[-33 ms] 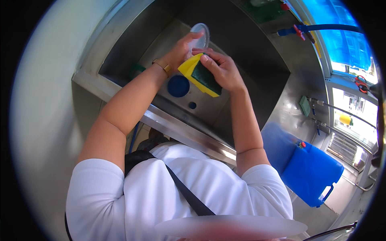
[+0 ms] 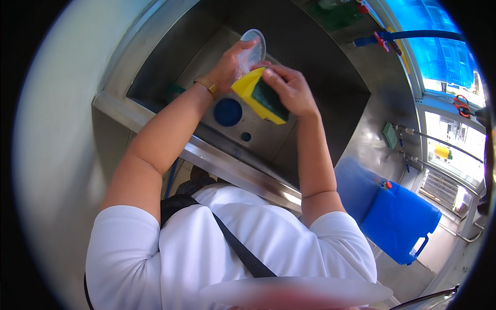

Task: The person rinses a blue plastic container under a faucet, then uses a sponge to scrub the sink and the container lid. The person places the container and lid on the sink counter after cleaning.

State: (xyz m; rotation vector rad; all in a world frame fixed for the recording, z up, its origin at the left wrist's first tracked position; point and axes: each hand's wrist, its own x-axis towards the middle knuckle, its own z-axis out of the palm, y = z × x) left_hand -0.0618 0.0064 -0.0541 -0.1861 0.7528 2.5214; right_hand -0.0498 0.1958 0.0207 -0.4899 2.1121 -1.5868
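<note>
Above a deep metal sink point(image 2: 170, 82), my left hand point(image 2: 229, 67) is closed around a clear plastic container point(image 2: 253, 54), thumb over its rim, with the round mouth tilted. My right hand point(image 2: 292, 90) grips a yellow sponge point(image 2: 253, 95) with a dark green scouring side. The sponge is bent upward at its left end and sits close to the container's lower part; whether they touch is hidden behind the fingers. Below the hands, a round blue object point(image 2: 228, 112) rests on the sink bottom, beside a small dark round spot point(image 2: 246, 137).
A metal rim point(image 2: 243, 168) runs between my body and the basin. To the right stands a large blue jerrycan point(image 2: 400, 222) with a red cap. A blue hose point(image 2: 429, 35) and a green scouring pad point(image 2: 390, 135) are along the right wall. Red-handled scissors point(image 2: 462, 106) hang by the window.
The container has turned slightly, so more of its mouth shows. Both hands have shifted a little, and the sponge has moved slightly right.
</note>
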